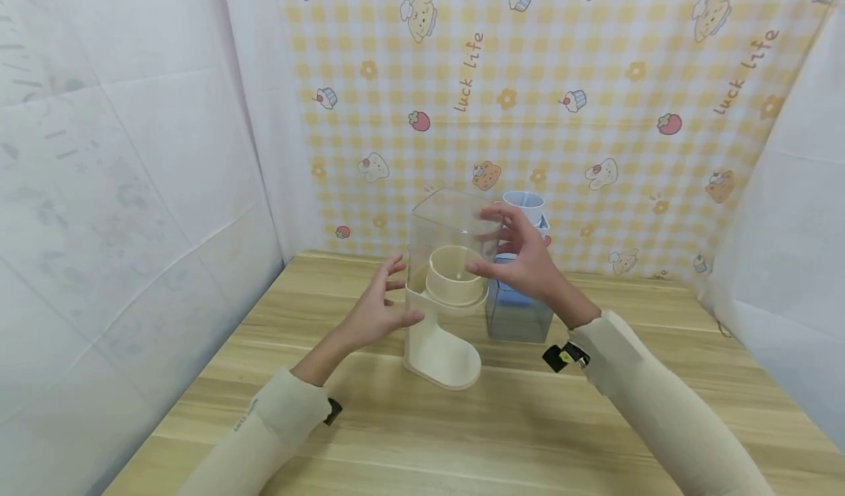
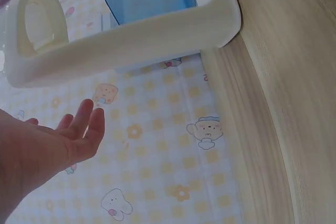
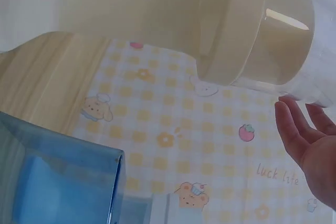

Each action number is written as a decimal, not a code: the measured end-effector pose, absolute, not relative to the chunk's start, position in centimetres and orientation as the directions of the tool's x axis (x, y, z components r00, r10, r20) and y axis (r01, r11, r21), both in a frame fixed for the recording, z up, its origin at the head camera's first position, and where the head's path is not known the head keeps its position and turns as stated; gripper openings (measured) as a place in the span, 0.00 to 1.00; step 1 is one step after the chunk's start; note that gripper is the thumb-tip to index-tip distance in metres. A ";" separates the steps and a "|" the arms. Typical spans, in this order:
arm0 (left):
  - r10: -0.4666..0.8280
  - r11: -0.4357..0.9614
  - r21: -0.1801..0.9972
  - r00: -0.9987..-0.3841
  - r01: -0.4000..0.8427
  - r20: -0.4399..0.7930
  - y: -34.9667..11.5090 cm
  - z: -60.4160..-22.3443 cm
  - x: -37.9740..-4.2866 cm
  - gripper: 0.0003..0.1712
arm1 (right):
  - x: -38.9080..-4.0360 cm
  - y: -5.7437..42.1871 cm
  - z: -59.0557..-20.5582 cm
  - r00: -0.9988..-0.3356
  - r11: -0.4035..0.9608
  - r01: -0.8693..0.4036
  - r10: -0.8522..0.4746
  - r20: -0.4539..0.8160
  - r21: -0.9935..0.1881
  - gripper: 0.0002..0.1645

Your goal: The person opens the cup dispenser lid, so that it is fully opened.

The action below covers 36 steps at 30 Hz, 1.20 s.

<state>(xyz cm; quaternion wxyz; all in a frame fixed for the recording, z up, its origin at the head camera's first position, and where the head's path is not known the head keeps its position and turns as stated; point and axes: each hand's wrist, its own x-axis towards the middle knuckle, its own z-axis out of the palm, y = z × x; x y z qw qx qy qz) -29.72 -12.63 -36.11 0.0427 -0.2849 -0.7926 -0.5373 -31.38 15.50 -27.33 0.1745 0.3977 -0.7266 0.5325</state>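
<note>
A cream dispenser base stands upright on the table, with a round cream collar at its top. A clear, see-through container sits over that collar. My left hand is beside the dispenser's left side, fingers spread and nothing held. In the left wrist view, my left hand appears apart from the cream base. My right hand is around the container's upper right side, fingers spread. The right wrist view shows right fingertips near the container's edge; whether they touch it, I cannot tell.
Behind and to the right stands a second, blue dispenser, with a translucent blue-grey box at its front. The wooden table meets a yellow checked cloth at the back. White cloth walls flank the sides.
</note>
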 end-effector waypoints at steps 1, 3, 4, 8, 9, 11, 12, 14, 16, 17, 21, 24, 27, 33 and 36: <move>0.417 0.259 0.819 -0.824 0.512 0.383 -12.6 -36.1 -29.6 0.65 | -31.1 15.5 -27.3 -0.614 0.103 -0.768 -0.397 0.682 -0.632 0.48; 0.440 0.249 0.810 -0.807 0.530 0.393 -12.5 -36.1 -29.4 0.67 | -30.4 15.6 -27.4 -0.599 0.078 -0.775 -0.407 0.690 -0.627 0.48; 0.453 0.246 0.805 -0.799 0.539 0.396 -12.5 -36.0 -29.3 0.68 | -30.2 15.6 -27.4 -0.589 0.062 -0.780 -0.412 0.696 -0.623 0.48; 0.504 0.205 0.808 -0.767 0.552 0.397 -12.3 -36.0 -28.7 0.69 | -29.1 16.0 -27.6 -0.554 0.015 -0.795 -0.425 0.716 -0.606 0.47; 0.515 0.200 0.805 -0.759 0.559 0.399 -12.2 -36.0 -28.6 0.70 | -28.9 16.0 -27.7 -0.543 0.003 -0.800 -0.428 0.723 -0.600 0.47; 0.534 0.180 0.799 -0.739 0.574 0.411 -12.2 -36.1 -28.3 0.69 | -28.4 16.2 -27.7 -0.525 -0.021 -0.807 -0.434 0.732 -0.591 0.48; 0.539 0.175 0.795 -0.732 0.581 0.416 -12.1 -36.2 -28.2 0.69 | -28.3 16.3 -27.8 -0.515 -0.033 -0.809 -0.440 0.736 -0.587 0.48; 0.551 0.161 0.788 -0.716 0.595 0.428 -12.0 -36.3 -28.1 0.67 | -27.9 16.4 -27.8 -0.498 -0.052 -0.815 -0.447 0.743 -0.577 0.49; 0.556 0.142 0.786 -0.705 0.602 0.440 -11.9 -36.5 -27.9 0.64 | -27.6 16.4 -27.8 -0.486 -0.070 -0.816 -0.456 0.746 -0.574 0.49; 0.559 0.135 0.785 -0.701 0.605 0.443 -11.8 -36.6 -27.9 0.63 | -27.4 16.5 -27.8 -0.483 -0.080 -0.813 -0.461 0.745 -0.576 0.48; 0.563 0.100 0.800 -0.697 0.591 0.445 -11.3 -37.2 -27.8 0.59 | -26.7 16.5 -28.0 -0.495 -0.088 -0.799 -0.468 0.732 -0.595 0.46; 0.558 0.082 0.809 -0.699 0.583 0.447 -11.1 -37.5 -27.9 0.58 | -26.2 16.5 -28.2 -0.526 -0.070 -0.783 -0.455 0.718 -0.618 0.47; 0.547 0.087 0.806 -0.704 0.586 0.453 -11.0 -37.7 -28.0 0.57 | -25.7 16.3 -28.3 -0.564 -0.030 -0.770 -0.432 0.703 -0.637 0.50; 0.552 0.097 0.806 -0.705 0.584 0.445 -10.7 -37.6 -27.8 0.56 | -24.7 15.4 -28.8 -0.628 0.066 -0.746 -0.401 0.667 -0.663 0.64; 0.550 0.102 0.804 -0.707 0.586 0.445 -10.6 -37.6 -27.7 0.59 | -24.5 14.9 -29.0 -0.640 0.081 -0.742 -0.380 0.668 -0.665 0.68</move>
